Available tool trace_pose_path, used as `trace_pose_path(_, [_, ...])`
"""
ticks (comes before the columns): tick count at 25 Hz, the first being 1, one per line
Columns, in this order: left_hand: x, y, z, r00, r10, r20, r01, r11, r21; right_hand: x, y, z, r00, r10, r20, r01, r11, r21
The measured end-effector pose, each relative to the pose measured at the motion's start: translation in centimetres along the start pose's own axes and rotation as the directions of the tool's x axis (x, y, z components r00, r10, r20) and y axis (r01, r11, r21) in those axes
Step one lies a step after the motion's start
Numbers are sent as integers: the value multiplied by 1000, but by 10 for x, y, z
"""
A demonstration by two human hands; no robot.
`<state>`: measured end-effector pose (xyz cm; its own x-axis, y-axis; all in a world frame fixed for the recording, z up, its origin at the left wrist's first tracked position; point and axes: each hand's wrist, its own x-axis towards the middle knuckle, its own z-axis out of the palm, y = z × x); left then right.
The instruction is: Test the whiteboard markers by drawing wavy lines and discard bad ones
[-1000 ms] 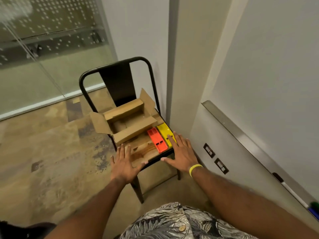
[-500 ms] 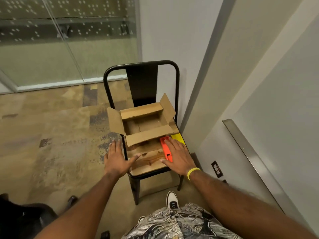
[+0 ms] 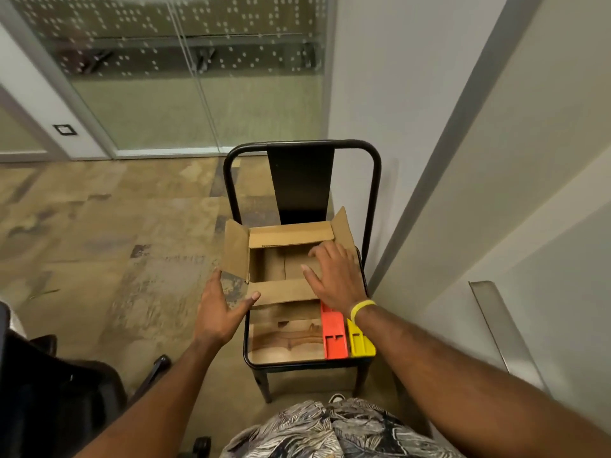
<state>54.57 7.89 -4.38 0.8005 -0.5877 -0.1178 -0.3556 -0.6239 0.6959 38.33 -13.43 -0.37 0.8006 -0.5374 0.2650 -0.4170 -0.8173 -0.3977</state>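
On the seat of the black metal chair (image 3: 301, 186), towards its back, sits the open brown cardboard box (image 3: 291, 234). My left hand (image 3: 220, 314), off the seat's left edge, is spread and holds nothing, its thumb touching the box's near flap. My right hand (image 3: 335, 276) hovers loosely open over the box. At the seat's front right corner lie a flat orange plastic piece (image 3: 334, 335) and a flat yellow plastic piece (image 3: 360, 343).

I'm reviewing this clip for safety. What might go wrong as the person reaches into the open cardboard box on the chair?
1. The orange plastic piece and the yellow plastic piece lie at the right front edge of the black metal chair, just beneath the wrist of the right hand; drawing that arm back might sweep them off.
2. The left hand only touches the front flap of the brown cardboard box with its thumb, so the box might slide while the other hand rummages.
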Motion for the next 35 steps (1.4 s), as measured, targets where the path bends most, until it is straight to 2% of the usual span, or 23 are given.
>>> trace_pose_path(2, [1, 1, -1, 1000, 18, 0, -18, 1000, -26, 19, 1, 5, 980, 11, 201, -6, 1000, -27])
trace_pose_path(4, [2, 2, -5, 999, 38, 0, -38, 999, -36, 29, 3, 14, 952, 14, 304, 1, 999, -50])
trace_pose_path(9, [10, 8, -16, 990, 139, 30, -139, 990, 1, 41, -1, 27, 958, 32, 285, 2, 993, -118])
trace_pose_path(14, [30, 12, -21, 956, 266, 125, -272, 962, 31, 69, -8, 30, 958, 81, 274, -11, 969, -247])
trace_pose_path(19, [48, 21, -15, 917, 310, 250, -343, 934, 100, 95, -12, 30, 950, 119, 290, -28, 954, -299])
trace_pose_path(24, [74, 31, -2, 894, 200, 401, -315, 917, 246, 108, -13, 28, 940, 137, 314, -37, 952, -304])
trace_pose_path(27, [91, 39, 2, 868, 200, 455, -380, 856, 349, 108, -12, 23, 941, 125, 316, -40, 964, -262])
trace_pose_path(29, [100, 46, 3, 863, 159, 479, -373, 841, 392, 107, -12, 18, 938, 121, 325, -43, 970, -239])
trace_pose_path(32, [109, 55, 4, 865, 135, 483, -369, 823, 432, 102, -11, 6, 957, 124, 261, -72, 977, -200])
trace_pose_path(35, [117, 58, 3, 872, 139, 470, -372, 812, 450, 87, -1, -14, 982, 189, 6, -188, 978, -95])
